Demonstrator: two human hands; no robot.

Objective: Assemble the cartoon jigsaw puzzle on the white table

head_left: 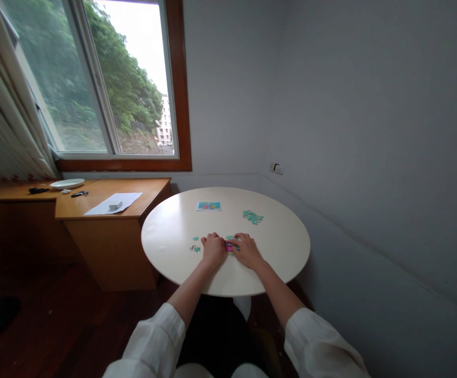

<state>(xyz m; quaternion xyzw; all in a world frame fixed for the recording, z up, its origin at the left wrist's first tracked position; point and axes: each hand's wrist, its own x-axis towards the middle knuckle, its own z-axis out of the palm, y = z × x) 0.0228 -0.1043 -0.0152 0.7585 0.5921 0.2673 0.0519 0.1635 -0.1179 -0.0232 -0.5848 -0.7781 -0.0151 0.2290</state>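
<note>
Puzzle pieces in pink, teal and yellow (pixel 230 245) lie as a small joined cluster near the front edge of a round white surface (pixel 173 236), seen from the head camera looking down.

The left hand (pixel 213 249) rests against the cluster's left side, fingers curled downward. The right hand (pixel 247 250) covers its right side in the same way. Each hand is too small in view to tell whether it pinches a piece or only presses down. Both forearms end in loose white sleeves.

Just left of the cluster sit a few loose pieces (pixel 195 245), flat with knobbed outlines. Beyond the cluster and to its right is a small heap of teal pieces (pixel 253 216). Beyond it and slightly left lies a glossy rectangular picture card (pixel 208 206).

The work appears to be seating a piece into the cluster. A following move would likely call for light, even pressure and a matching knob and notch.

Far left of the cluster stands a wooden desk (pixel 106 231) with a paper sheet (pixel 112 203) and a white plate (pixel 67 183), under a wood-framed window (pixel 126 79).
</note>
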